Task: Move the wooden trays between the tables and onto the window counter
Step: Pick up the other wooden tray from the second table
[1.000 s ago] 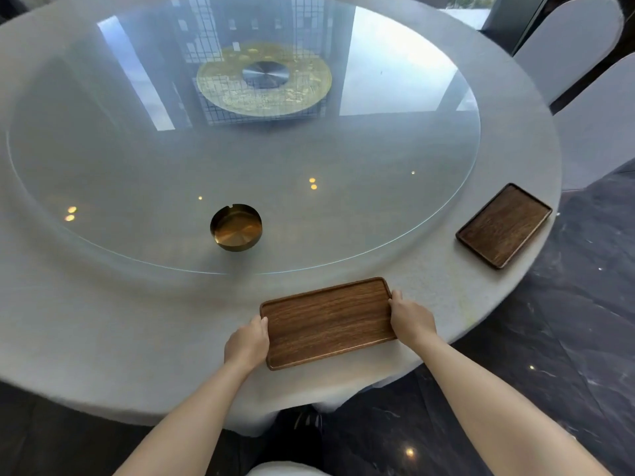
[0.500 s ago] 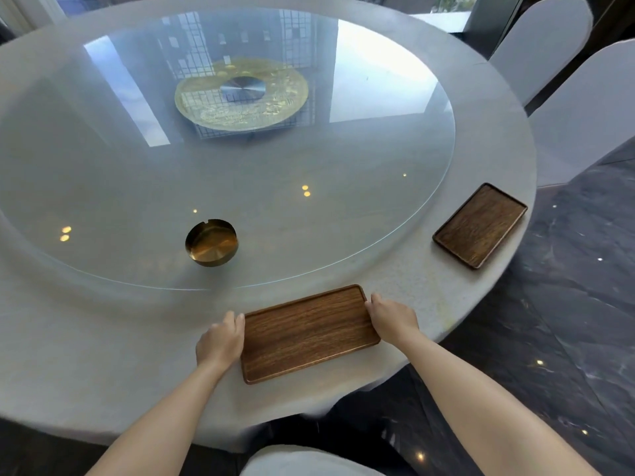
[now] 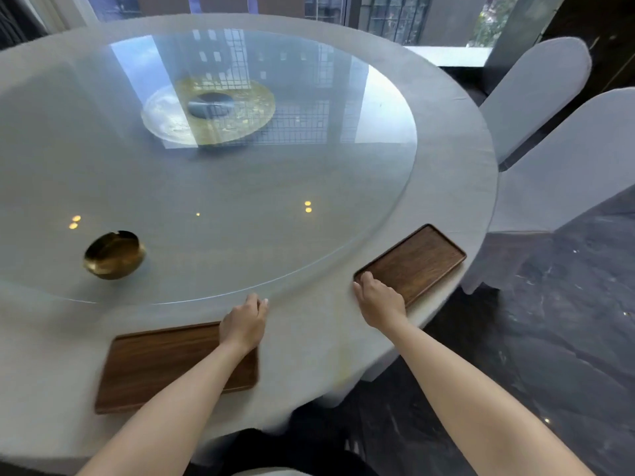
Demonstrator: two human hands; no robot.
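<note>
Two dark wooden trays lie flat on the round white-clothed table (image 3: 453,173). The near tray (image 3: 165,365) sits by the front edge at lower left. My left hand (image 3: 244,322) hovers over its right end, fingers loosely apart, holding nothing. The second tray (image 3: 417,261) lies at the table's right edge. My right hand (image 3: 379,302) rests at its near left corner, fingers curled on the rim; a firm grip cannot be made out.
A glass turntable (image 3: 206,187) covers the table's middle, with a brass bowl (image 3: 114,254) on it at left. Two white-covered chairs (image 3: 549,108) stand at right. A window counter (image 3: 446,55) runs behind the table. Dark marble floor (image 3: 549,338) lies to the right.
Both hands let go of the near tray, which stays on the table. The view swung right. My right hand reached the second tray; my left hand moved across above the near tray's right end.
</note>
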